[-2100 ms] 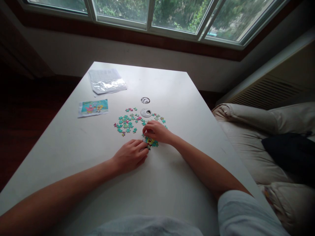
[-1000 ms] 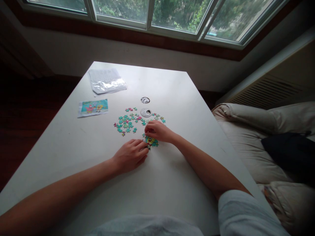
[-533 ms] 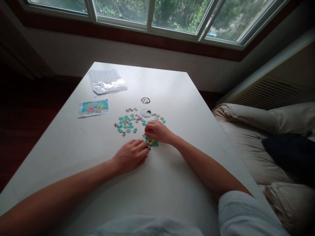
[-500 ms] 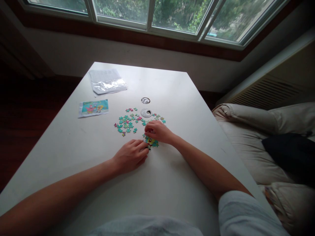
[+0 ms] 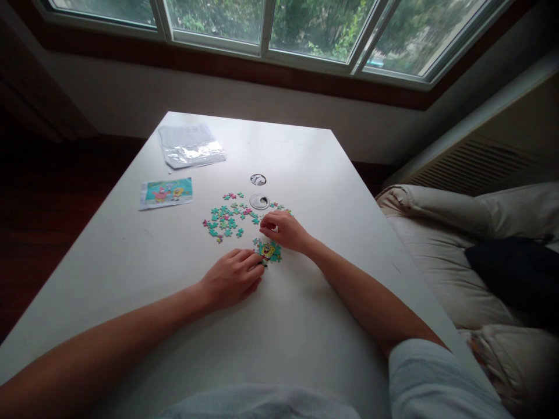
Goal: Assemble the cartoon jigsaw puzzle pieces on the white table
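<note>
A small joined section of jigsaw puzzle (image 5: 271, 251), with a yellow cartoon face on teal, lies on the white table. My left hand (image 5: 233, 274) rests palm down at its lower left, fingers loosely bent and fingertips touching its edge. Just above the section hovers my right hand (image 5: 285, 229), its fingers curved and a gap showing between thumb and forefinger. No piece can be made out in it. Loose puzzle pieces (image 5: 225, 221), mostly teal and green with some pink, are scattered to the left, and several more (image 5: 279, 206) lie behind my right hand.
Beyond the pieces are two round inserts (image 5: 259, 201) (image 5: 258, 180) in the tabletop (image 5: 305, 169). At left lie a cartoon picture sheet (image 5: 166, 193) and a clear plastic bag with papers (image 5: 192, 145). A beige sofa (image 5: 432, 256) stands along the right side.
My right hand has lifted off the joined puzzle section and shifted slightly away and to the right, uncovering the yellow face. My left hand has stayed in place.
</note>
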The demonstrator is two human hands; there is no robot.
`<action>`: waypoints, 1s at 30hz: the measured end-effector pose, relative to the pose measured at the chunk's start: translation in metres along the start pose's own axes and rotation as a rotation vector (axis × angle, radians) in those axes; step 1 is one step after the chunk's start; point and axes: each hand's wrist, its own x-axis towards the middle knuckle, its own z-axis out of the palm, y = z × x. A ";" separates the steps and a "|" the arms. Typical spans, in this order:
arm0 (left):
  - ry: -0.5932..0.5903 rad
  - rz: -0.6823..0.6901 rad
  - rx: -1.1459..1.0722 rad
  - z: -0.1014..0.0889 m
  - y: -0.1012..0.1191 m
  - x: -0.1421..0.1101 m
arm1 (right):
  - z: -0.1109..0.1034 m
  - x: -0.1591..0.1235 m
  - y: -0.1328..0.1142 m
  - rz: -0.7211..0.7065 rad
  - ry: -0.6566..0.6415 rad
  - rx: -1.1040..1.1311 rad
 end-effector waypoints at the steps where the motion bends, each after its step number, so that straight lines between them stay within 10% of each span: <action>1: 0.001 0.000 0.001 0.000 0.000 0.000 | -0.001 0.000 0.001 0.003 0.006 0.003; 19: 0.009 0.051 0.023 0.000 0.023 -0.004 | -0.041 -0.005 0.073 0.464 0.508 0.058; 30: 0.000 0.041 0.018 0.002 0.025 -0.002 | -0.023 -0.004 0.079 0.371 0.313 -0.051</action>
